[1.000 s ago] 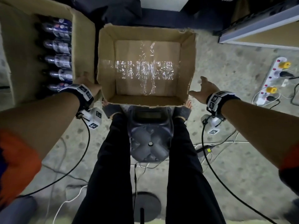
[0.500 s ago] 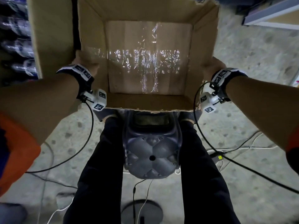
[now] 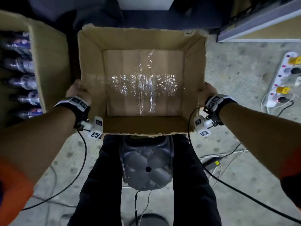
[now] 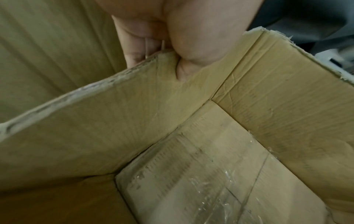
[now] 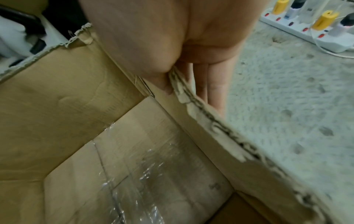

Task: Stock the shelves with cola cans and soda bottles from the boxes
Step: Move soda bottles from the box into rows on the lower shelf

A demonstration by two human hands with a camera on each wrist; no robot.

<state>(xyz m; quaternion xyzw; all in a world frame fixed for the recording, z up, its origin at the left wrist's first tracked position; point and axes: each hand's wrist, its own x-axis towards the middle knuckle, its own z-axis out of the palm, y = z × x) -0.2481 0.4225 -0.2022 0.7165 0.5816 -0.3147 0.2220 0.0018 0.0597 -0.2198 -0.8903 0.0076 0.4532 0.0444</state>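
Observation:
An empty brown cardboard box [image 3: 141,41] with shiny tape on its floor hangs in front of me, held off the ground. My left hand [image 3: 78,90] pinches its left wall [image 4: 107,115], thumb inside and fingers outside. My right hand [image 3: 206,92] pinches the right wall [image 5: 208,125] the same way. A second cardboard box [image 3: 48,59] stands at the left, with several soda bottles [image 3: 24,82] lying in a row inside it.
A shelf edge [image 3: 260,22] runs across the upper right. A white power strip [image 3: 283,79] with plugs and loose cables lies on the concrete floor at the right. A fan-like device [image 3: 146,165] sits between my legs below the box.
Both hands went from beside the empty box to gripping its side walls. The box has come up off the floor and sits closer to me.

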